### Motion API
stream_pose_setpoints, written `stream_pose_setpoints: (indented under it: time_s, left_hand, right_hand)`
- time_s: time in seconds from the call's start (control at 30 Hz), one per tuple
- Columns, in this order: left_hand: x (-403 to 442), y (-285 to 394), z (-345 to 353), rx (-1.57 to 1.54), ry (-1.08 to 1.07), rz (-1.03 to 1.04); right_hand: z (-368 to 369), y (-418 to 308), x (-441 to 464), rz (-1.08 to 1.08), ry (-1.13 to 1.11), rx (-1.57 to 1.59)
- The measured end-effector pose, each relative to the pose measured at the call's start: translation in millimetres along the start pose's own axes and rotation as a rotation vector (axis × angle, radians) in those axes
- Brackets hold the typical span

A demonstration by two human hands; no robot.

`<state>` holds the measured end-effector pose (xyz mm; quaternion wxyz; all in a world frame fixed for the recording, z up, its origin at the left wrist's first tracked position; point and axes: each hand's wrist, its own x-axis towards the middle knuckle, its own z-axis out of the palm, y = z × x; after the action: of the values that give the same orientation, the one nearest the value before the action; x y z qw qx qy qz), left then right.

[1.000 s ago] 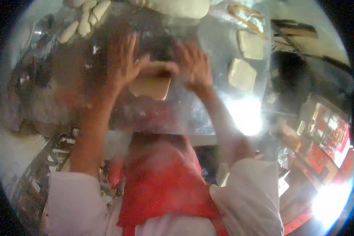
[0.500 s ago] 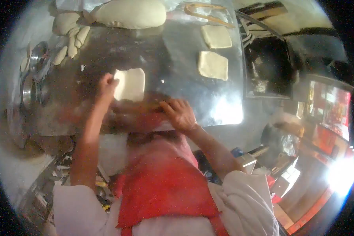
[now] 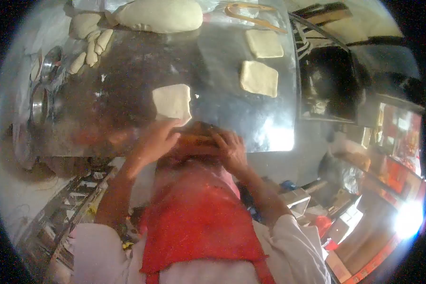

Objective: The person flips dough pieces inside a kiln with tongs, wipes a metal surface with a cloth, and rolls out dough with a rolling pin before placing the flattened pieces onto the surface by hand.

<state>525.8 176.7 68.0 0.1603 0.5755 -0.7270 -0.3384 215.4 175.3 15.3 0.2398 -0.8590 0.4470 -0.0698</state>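
Observation:
A flat, squarish sheet of dough (image 3: 172, 101) lies on the metal table (image 3: 213, 113) in front of me. My left hand (image 3: 157, 143) is at its lower edge, with fingers stretched out and thumb apart; whether the fingertips touch the dough is unclear. Close to the table's front edge, my right hand (image 3: 230, 146) has its fingers bent over the end of a brown wooden bar that looks like a rolling pin (image 3: 196, 139). Shadow and blur hide part of this bar.
Two more dough squares (image 3: 259, 78) lie to the right, below wooden tongs (image 3: 255, 18). A large dough mass (image 3: 158, 16) sits at the back, with small dough pieces (image 3: 93, 46) on its left. Metal bowls (image 3: 39, 103) stand at the left edge; a dark pan (image 3: 327, 83) is at right.
My left hand has let go of the dough sheet's left edge and moved right, to its lower edge. The sheet has turned and shifted slightly right. My right hand stays near the bar.

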Motion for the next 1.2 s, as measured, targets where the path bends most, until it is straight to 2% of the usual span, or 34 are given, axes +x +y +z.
stream_pose_setpoints:
  time_s: [0.07, 0.1, 0.17, 0.2, 0.27, 0.33, 0.4, 0.43, 0.47, 0.5, 0.53, 0.57, 0.6, 0.63, 0.7, 0.8, 0.87, 0.9, 0.97, 1.0, 1.07, 1.13, 1.2]
  left_hand:
    - [-20.6, 2.6, -12.9, -0.312, 0.109, -0.343]
    - [-27.5, -11.6, -6.4, -0.315, 0.114, -0.357]
    - [-31.4, -42.7, 14.5, -0.368, 0.492, -0.401]
    - [-24.0, -57.4, 22.0, -0.38, 0.562, -0.38]
    - [18.5, -74.0, 9.2, -0.048, 0.59, -0.347]
    - [67.3, -99.5, -11.0, 0.526, 0.483, -0.286]
    - [104.4, -105.9, -35.5, 0.685, 0.659, -0.219]
    - [89.2, -108.3, -24.9, 0.674, 0.636, -0.234]
    - [81.0, -115.0, -17.4, 0.648, 0.6, -0.146]
    - [87.3, -123.7, -17.5, 0.635, 0.592, -0.041]
    - [57.8, -107.0, 1.2, 0.46, 0.522, -0.123]
    - [26.5, -98.4, 20.0, 0.386, 0.471, -0.053]
    - [1.3, -100.9, 49.3, 0.378, 0.558, 0.022]
    - [-4.9, -87.6, 47.7, 0.382, 0.565, 0.027]
    - [-13.7, -58.9, 44.6, 0.349, 0.402, -0.197]
    - [70.2, -110.6, -4.2, 0.424, 0.484, -0.185]
    - [120.5, -137.5, -23.7, 0.182, 0.733, -0.228]
    - [122.3, -139.8, -30.2, 0.183, 0.719, -0.243]
    - [128.2, -132.2, -48.4, 0.504, 0.633, -0.149]
    - [115.6, -129.1, -42.2, 0.502, 0.567, -0.084]
    - [74.4, -122.9, -8.4, 0.452, 0.5, -0.124]
    - [28.4, -107.2, 20.9, 0.429, 0.431, -0.031]
    - [0.6, -81.9, 36.0, 0.428, 0.357, -0.097]
  right_hand:
    - [-15.7, -7.0, -6.6, -0.028, -0.009, -0.022]
    - [-25.2, -12.1, -3.3, -0.055, -0.008, -0.049]
    - [-41.1, -25.4, 23.4, -0.044, -0.088, -0.006]
    - [-38.3, -24.9, 46.6, -0.121, -0.047, -0.051]
    - [-20.0, -13.6, 112.6, -0.21, 0.05, -0.171]
    - [-4.6, 5.3, 194.3, -0.219, 0.135, -0.276]
    - [-3.4, 15.2, 244.5, -0.227, 0.157, -0.302]
    - [-4.7, 14.1, 246.2, -0.189, 0.135, -0.199]
    - [-11.4, 12.6, 250.9, -0.157, 0.138, -0.106]
    - [-8.5, 9.7, 233.3, -0.143, 0.115, -0.168]
    - [0.8, 4.8, 191.0, -0.121, 0.084, -0.227]
    - [-1.3, -3.3, 157.1, -0.123, 0.02, -0.175]
    - [5.4, -8.2, 126.4, -0.138, 0.051, -0.227]
    - [-0.4, -24.2, 105.5, -0.079, 0.008, -0.167]
    - [9.2, -12.4, 112.3, -0.132, 0.051, -0.23]
    - [-7.4, 6.1, 224.1, -0.132, 0.096, -0.136]
    - [-4.6, 20.0, 285.8, -0.098, 0.148, -0.118]
    - [-0.9, 25.5, 296.4, -0.087, 0.196, -0.095]
    - [-0.3, 16.5, 276.8, -0.039, 0.215, -0.089]
    - [-5.2, 10.7, 265.5, 0.005, 0.246, -0.093]
    - [3.2, 3.1, 220.0, -0.083, 0.228, -0.194]
    - [1.7, -5.4, 178.2, -0.123, 0.202, -0.228]
    - [0.0, -8.2, 145.2, -0.179, 0.131, -0.176]
